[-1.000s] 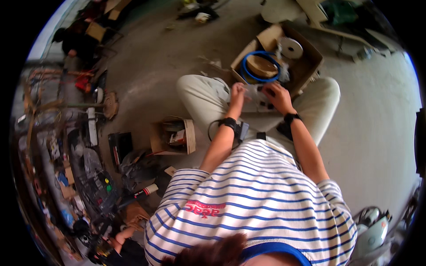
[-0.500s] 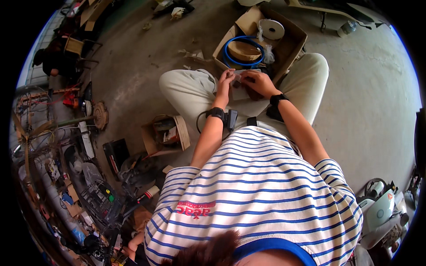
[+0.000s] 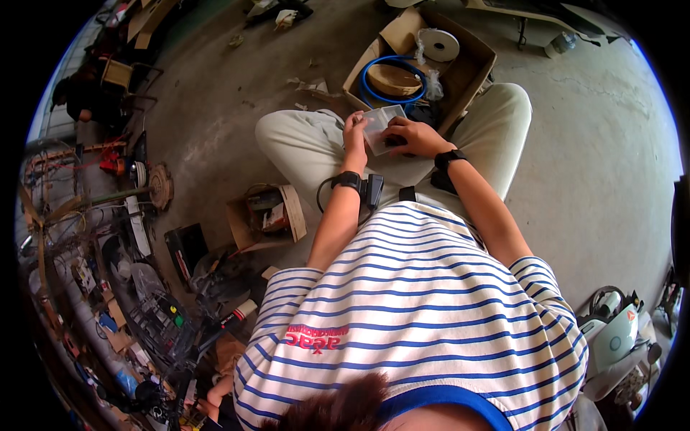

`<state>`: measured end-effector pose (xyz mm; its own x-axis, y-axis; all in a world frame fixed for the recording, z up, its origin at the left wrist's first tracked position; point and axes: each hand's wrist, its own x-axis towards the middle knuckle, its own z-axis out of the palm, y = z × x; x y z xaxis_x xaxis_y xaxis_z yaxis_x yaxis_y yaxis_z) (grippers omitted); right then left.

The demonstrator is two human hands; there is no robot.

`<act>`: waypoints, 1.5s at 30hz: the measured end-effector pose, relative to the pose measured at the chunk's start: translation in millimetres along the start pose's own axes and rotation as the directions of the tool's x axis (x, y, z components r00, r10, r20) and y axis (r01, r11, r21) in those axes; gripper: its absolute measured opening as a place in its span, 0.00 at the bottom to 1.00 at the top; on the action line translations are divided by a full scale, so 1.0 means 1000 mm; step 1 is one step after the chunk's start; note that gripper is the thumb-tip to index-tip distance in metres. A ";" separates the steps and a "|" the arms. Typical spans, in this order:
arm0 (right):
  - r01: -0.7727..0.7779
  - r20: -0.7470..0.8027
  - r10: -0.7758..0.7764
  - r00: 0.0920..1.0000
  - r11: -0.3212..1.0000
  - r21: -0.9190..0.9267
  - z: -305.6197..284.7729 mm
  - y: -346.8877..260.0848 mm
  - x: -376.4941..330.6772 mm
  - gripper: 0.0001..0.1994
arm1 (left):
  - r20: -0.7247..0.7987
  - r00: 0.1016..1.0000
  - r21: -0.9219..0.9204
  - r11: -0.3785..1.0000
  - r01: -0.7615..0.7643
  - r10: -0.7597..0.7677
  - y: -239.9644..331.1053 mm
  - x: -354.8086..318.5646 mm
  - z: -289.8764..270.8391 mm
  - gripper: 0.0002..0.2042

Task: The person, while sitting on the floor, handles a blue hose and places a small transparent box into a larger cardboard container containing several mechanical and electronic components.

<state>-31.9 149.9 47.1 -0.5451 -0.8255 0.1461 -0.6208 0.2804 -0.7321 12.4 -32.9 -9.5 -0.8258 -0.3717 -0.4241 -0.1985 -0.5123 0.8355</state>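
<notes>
A small clear plastic box (image 3: 375, 125) with what look like compartments lies between my hands, over my lap. My left hand (image 3: 354, 132) grips its left side, thumb and fingers curled along the edge. My right hand (image 3: 418, 136) reaches over the box from the right, fingers bent and pinched together above its near right part. Something small and dark shows under those fingertips; its kind and whether I hold it cannot be made out. Both wrists wear black bands, and a dark device sits by the left one.
Just beyond my knees stands an open cardboard box (image 3: 460, 90) with a blue hose coil (image 3: 365, 80), a wooden bowl (image 3: 392, 80) and a white reel (image 3: 439, 44). A smaller carton (image 3: 296, 212) sits to the left. Cluttered parts fill the far left; a white scooter-like body (image 3: 617, 336) stands lower right.
The clear box has tilted and risen into fuller view between my hands. My left hand now grips its side, and my right hand has shifted slightly nearer me over it.
</notes>
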 end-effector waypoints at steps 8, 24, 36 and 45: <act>-0.094 0.072 0.096 0.993 0.995 -0.031 -0.001 0.004 -0.004 0.18 | 0.128 0.985 0.040 0.993 0.111 -0.115 0.013 -0.012 0.008 0.13; -0.136 -0.037 0.140 0.989 0.986 0.099 0.000 0.021 -0.006 0.16 | 0.233 0.959 0.052 0.987 0.151 -0.159 0.018 -0.018 0.012 0.13; -0.301 -0.321 0.325 0.890 0.946 0.124 0.002 0.012 -0.002 0.18 | 0.325 0.913 0.246 0.955 0.168 -0.245 0.015 -0.025 0.018 0.13; -0.116 -0.405 0.358 0.842 0.851 0.512 0.009 0.019 0.004 0.14 | 0.249 0.951 0.210 0.969 0.134 -0.185 0.009 -0.018 0.014 0.13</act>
<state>-40.6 147.1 27.7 -0.9088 -0.3964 0.1304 -0.1772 0.0837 -0.9806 17.9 -19.8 10.2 -0.8798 -0.0656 -0.4708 -0.4133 -0.3835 0.8259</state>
